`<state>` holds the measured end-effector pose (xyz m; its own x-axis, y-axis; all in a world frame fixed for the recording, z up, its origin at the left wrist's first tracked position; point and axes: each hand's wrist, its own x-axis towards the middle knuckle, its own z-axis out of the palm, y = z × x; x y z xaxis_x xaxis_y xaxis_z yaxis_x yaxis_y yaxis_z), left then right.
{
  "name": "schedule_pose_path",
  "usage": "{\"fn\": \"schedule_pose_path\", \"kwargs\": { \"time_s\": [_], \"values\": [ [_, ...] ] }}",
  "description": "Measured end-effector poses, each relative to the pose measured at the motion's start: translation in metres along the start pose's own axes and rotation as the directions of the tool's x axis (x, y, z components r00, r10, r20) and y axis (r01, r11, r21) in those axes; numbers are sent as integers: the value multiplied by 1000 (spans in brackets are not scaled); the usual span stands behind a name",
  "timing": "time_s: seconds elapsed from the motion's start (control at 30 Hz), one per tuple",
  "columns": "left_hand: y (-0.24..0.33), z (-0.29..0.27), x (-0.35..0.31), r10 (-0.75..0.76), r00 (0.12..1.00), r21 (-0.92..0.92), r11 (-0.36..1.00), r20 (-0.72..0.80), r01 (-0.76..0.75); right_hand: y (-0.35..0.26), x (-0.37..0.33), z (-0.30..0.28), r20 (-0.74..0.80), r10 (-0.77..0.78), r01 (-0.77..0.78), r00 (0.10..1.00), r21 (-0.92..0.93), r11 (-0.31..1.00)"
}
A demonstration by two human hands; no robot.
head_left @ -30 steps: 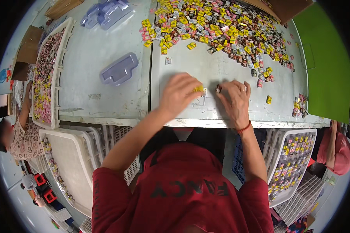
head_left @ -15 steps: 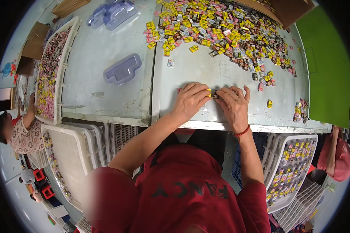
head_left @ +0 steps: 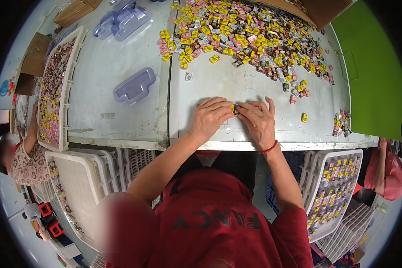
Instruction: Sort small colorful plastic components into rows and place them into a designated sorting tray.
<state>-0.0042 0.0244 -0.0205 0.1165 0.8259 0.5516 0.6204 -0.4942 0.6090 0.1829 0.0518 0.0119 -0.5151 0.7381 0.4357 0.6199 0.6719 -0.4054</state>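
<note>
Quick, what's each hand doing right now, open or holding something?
Left hand: closed, holding a small yellow packet.
Right hand: closed on a small dark packet.

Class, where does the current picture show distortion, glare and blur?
Head view: upper-left white crate bends near the rim; head view: pale glare on stacked purple trays; head view: smeared blur over the left sleeve, while both hands look sharper.
</note>
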Motion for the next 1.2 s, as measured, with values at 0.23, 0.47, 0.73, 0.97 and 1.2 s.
{"fn": "schedule_pose_path", "kwargs": {
  "time_s": [0.23, 0.47, 0.73, 0.97, 1.2],
  "values": [
    [-3, -7, 0, 106, 993, 23, 994, 43, -107, -2, -6, 2, -14, -92, 90, 996, -116, 989],
    [4, -8, 1, 75, 997, 66, 995, 14, -76, -7, -7, 4, -29, -58, 56, 998, -72, 996],
    [2, -9, 0, 34, 999, -13, 999, -13, -34, -9, -11, 0, -5, 2, -2, 1000, -26, 1000],
    [3, -10, 2, 79, 997, -3, 997, -19, -79, -6, -12, 3, -23, -14, 13, 1000, -14, 1000],
    [6, -6, -1, 112, 993, 36, 993, -34, -111, -8, -17, 4, -40, -10, 9, 999, -9, 1000]
  ]
}}
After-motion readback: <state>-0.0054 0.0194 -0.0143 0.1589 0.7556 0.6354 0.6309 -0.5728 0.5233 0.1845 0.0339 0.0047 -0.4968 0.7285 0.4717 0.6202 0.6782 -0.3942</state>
